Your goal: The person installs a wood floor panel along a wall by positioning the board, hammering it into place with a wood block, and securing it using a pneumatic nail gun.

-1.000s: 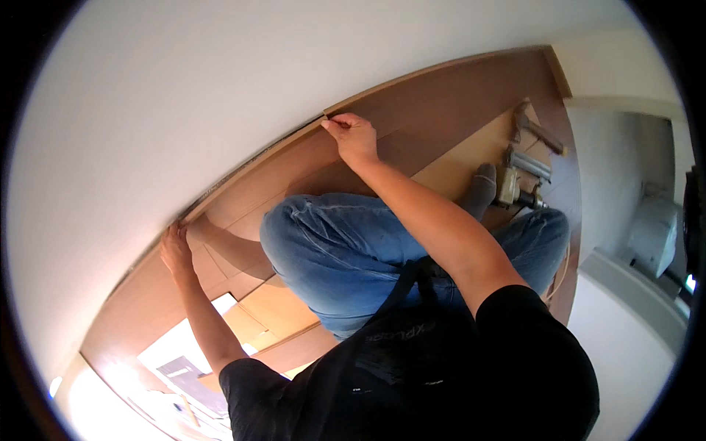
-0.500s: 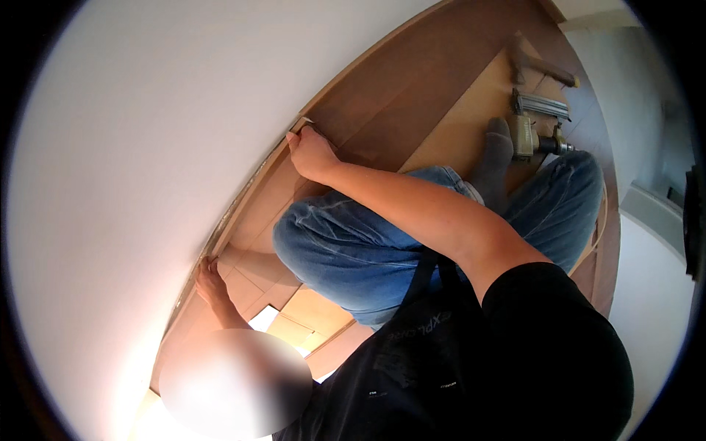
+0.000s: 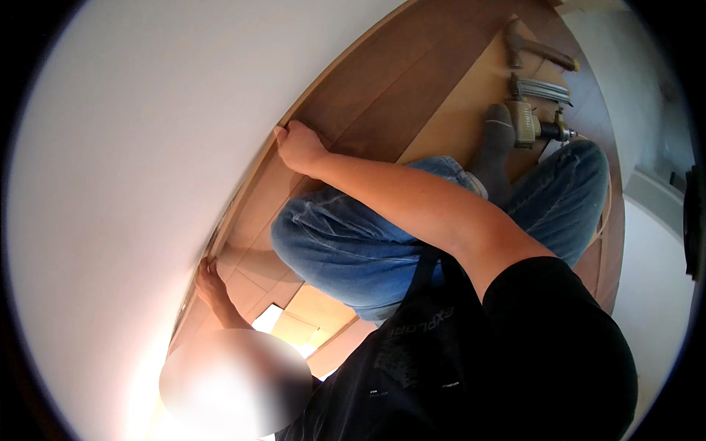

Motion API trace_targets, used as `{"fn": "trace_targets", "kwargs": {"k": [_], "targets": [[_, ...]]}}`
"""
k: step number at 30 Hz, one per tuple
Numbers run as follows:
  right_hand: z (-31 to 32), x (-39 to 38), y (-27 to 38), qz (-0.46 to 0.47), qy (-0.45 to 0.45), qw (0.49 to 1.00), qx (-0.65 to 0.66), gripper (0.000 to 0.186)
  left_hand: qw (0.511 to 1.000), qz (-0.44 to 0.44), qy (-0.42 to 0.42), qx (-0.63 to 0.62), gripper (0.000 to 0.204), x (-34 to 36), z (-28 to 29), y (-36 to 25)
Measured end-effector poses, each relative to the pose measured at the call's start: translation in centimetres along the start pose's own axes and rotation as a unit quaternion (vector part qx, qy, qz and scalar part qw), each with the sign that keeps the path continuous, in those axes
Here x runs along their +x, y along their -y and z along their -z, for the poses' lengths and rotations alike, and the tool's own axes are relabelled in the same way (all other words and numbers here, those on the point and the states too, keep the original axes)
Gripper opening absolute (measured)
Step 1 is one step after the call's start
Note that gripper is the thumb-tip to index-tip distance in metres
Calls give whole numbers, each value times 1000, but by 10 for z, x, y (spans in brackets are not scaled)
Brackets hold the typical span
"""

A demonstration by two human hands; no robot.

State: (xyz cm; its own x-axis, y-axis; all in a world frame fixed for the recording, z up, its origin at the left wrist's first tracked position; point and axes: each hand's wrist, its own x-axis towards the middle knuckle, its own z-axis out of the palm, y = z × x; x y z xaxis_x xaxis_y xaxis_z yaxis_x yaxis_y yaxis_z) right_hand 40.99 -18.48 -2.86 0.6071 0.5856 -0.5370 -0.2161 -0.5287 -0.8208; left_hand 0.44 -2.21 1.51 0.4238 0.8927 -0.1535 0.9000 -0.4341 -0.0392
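A long, thin wooden skirting board [image 3: 252, 178] runs along the foot of the white wall. My right hand [image 3: 300, 148] is closed on its top edge, the thumb turned toward the wall. Nearer me, my left hand [image 3: 211, 282] grips the same board with bent fingers. Next to my right hand the board lies close to the wall; a narrow dark gap shows near my left hand.
Beyond my denim-covered legs [image 3: 346, 250] lie a nail gun [image 3: 523, 123] and a hammer [image 3: 540, 51]. A tan sheet [image 3: 448, 117] covers part of the brown plank floor [image 3: 390, 81]. Cardboard pieces [image 3: 312, 309] lie near my left forearm.
My right hand has shifted slightly toward the wall, bringing the board closer there and narrowing the gap. My left hand has stayed nearly in place.
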Motion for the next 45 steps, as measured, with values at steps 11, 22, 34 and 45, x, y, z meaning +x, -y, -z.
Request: {"fn": "trace_targets", "kwargs": {"k": [11,22,34,45], "targets": [[-12,11,-11,-4,-9,1000,6,45,999,-5,-6,33,25,8,2,0],[-15,11,-14,-8,-9,999,32,43,998,21,28,47,30,11,1,2],[-5,6,-3,-61,46,995,70,47,998,11,12,60,24,12,-3,8],[-11,14,-12,-45,15,998,39,43,1000,-11,-8,21,28,10,-3,7]]}}
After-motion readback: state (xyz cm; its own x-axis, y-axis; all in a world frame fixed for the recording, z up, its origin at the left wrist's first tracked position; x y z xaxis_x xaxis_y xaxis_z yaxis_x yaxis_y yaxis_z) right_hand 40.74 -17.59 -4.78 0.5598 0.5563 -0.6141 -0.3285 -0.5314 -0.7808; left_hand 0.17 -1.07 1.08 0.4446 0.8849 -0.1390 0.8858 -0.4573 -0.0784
